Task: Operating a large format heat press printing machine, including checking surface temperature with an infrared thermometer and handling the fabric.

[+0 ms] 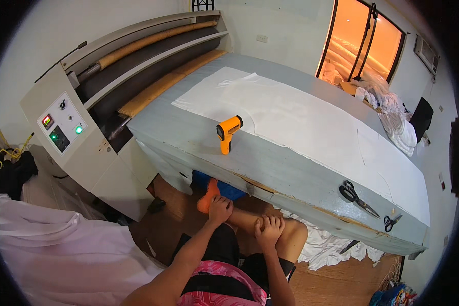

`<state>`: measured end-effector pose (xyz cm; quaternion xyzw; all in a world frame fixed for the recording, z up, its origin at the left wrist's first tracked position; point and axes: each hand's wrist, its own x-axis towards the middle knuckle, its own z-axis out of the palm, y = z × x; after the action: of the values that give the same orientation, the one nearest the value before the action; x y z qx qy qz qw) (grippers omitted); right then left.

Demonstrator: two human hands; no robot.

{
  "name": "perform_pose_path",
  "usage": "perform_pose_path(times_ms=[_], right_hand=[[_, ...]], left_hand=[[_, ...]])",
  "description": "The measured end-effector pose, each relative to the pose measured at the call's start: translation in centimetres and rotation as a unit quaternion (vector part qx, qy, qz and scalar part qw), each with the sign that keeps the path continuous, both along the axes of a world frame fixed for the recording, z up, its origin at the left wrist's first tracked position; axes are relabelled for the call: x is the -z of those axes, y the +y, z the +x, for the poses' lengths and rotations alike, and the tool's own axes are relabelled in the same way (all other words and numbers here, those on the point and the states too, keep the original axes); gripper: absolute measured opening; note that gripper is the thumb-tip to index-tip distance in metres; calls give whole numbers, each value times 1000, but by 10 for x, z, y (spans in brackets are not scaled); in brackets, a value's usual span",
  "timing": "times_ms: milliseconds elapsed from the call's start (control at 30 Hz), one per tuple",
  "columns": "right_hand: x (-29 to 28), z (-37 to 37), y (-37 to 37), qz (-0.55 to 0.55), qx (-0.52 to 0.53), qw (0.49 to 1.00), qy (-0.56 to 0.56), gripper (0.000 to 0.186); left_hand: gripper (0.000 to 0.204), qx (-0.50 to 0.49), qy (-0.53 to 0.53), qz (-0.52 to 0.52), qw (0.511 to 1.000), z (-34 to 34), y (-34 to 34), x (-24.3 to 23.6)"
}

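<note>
My left hand (221, 209) is wrapped around my ankle, just above an orange sock (208, 196). Higher up the same bent leg, my right hand (269, 230) curls over my shin (244, 218) below the knee. Neither hand touches anything on the table. Beyond them, a yellow-and-black infrared thermometer (229, 132) stands upright on the grey-covered table (188, 133). White fabric (311, 120) lies spread across the table top. Large black-handled scissors (358, 198) and a smaller pair (391, 223) rest near the table's right end.
A roller heat-press machine (79, 153) with lit controls stands left of the table. White cloth (61, 245) is heaped at lower left. More white fabric (326, 247) lies beneath the table edge. Fabric piles (392, 122) sit at the far right by the glass door (362, 41).
</note>
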<state>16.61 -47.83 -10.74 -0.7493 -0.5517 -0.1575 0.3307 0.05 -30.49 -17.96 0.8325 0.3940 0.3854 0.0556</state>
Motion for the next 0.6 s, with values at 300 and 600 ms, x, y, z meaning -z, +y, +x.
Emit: perform_pose_path(times_ms=[300, 600], right_hand=[[0, 0, 0, -2, -4, 1000, 10, 29], [-1, 0, 0, -6, 2, 1000, 14, 28]], left_hand=[[20, -13, 4, -13, 1000, 1, 0, 2], [20, -9, 10, -6, 1000, 1, 0, 0]])
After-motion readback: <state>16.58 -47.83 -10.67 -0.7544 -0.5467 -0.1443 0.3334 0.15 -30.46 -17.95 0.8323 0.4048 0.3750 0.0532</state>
